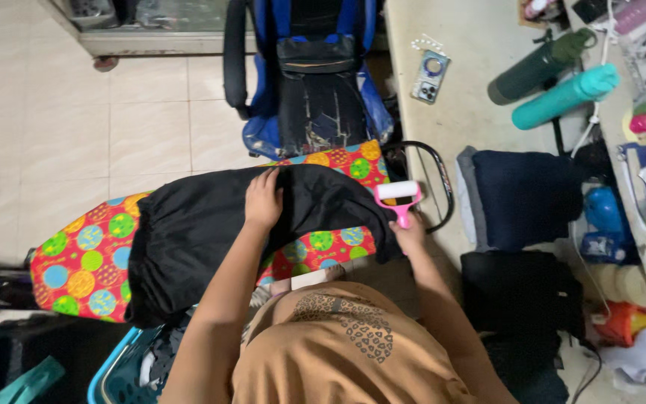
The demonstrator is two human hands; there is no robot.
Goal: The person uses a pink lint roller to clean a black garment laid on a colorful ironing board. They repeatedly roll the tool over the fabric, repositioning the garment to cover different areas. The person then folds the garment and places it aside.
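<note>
Ironing board (84,262) half hidden under black garment (203,224); left hand (263,200) flat on it, right hand (410,233) gripping pink lint roller (399,196).

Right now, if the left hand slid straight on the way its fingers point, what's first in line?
The left hand lies flat on the black garment, fingers toward the blue chair. It would cross more garment, then the ironing board edge, probably the chair seat next; depth unclear.

I see a home room: a colourful dotted ironing board (84,262), pale tiled floor (114,127), worn blue-black swivel chair (312,82), blue plastic laundry basket (117,374).
</note>
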